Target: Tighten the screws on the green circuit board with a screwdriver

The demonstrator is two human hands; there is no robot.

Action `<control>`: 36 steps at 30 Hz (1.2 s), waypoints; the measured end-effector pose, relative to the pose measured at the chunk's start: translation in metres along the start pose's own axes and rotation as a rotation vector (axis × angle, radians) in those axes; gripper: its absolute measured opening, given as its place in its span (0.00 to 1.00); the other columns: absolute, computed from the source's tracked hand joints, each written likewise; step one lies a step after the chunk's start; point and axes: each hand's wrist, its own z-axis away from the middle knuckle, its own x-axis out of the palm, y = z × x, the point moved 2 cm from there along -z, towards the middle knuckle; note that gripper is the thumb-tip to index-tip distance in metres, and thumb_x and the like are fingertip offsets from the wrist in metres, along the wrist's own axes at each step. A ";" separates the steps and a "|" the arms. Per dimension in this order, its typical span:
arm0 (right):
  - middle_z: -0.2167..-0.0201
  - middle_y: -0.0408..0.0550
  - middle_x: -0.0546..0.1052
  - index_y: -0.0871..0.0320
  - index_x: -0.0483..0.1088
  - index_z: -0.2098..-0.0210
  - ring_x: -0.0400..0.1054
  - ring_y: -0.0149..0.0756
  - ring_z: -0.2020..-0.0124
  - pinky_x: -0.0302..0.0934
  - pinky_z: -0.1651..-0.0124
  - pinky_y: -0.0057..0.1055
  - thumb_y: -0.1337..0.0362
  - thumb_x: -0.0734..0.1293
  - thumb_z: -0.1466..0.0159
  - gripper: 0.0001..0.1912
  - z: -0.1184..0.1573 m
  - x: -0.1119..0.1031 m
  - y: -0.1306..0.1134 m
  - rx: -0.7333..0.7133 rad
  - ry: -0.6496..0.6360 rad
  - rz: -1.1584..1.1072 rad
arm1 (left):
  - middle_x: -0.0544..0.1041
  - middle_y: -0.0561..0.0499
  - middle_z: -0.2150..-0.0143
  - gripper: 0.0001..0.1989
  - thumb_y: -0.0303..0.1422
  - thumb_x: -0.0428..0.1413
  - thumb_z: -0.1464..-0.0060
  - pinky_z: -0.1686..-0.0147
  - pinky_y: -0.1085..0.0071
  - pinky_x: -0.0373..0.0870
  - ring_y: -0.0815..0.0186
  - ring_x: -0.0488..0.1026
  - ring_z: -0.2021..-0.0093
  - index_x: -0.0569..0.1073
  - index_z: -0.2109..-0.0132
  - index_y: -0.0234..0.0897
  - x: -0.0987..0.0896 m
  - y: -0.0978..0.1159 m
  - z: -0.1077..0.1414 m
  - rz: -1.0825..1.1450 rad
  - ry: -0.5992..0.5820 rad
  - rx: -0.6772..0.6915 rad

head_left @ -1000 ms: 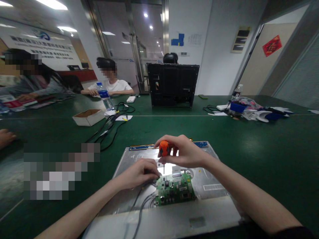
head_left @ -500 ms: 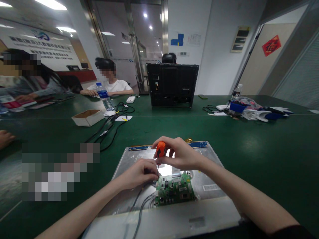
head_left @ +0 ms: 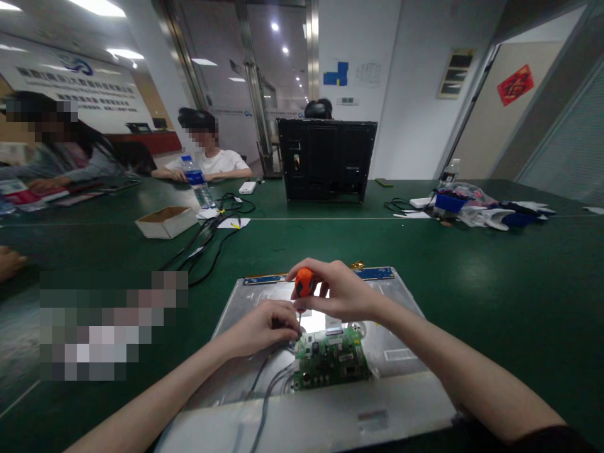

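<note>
My right hand [head_left: 333, 290] is closed around the orange and black handle of a screwdriver [head_left: 304, 283], which stands nearly upright. Its shaft points down at the upper left corner of a green circuit board [head_left: 330, 358]. At that same corner, my left hand [head_left: 271, 327] has its fingers curled and pinched beside the screwdriver's tip; anything between them is hidden. The board sits on the silver back of a display panel [head_left: 396, 336]. Grey cables [head_left: 267, 402] run from the board's left side towards me. A blue strip board [head_left: 377, 274] lines the panel's far edge.
On the green table [head_left: 495, 302] stand a black monitor housing [head_left: 328, 160], an open white box [head_left: 167, 223] and a water bottle [head_left: 197, 182]. Black cables [head_left: 207, 245] lie left of the panel. Bags and cloths [head_left: 486, 207] are heaped at right. Other people sit at left and behind.
Both hands and the screwdriver hold almost the same place at the board's corner. The view has shifted very slightly.
</note>
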 end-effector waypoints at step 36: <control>0.57 0.46 0.75 0.59 0.62 0.47 0.67 0.31 0.70 0.56 0.70 0.29 0.63 0.66 0.35 0.18 0.004 0.000 -0.016 -0.146 0.002 0.651 | 0.76 0.53 0.69 0.03 0.26 0.57 0.50 0.65 0.71 0.67 0.65 0.71 0.68 0.76 0.69 0.36 0.001 -0.003 0.003 -0.055 0.071 -0.004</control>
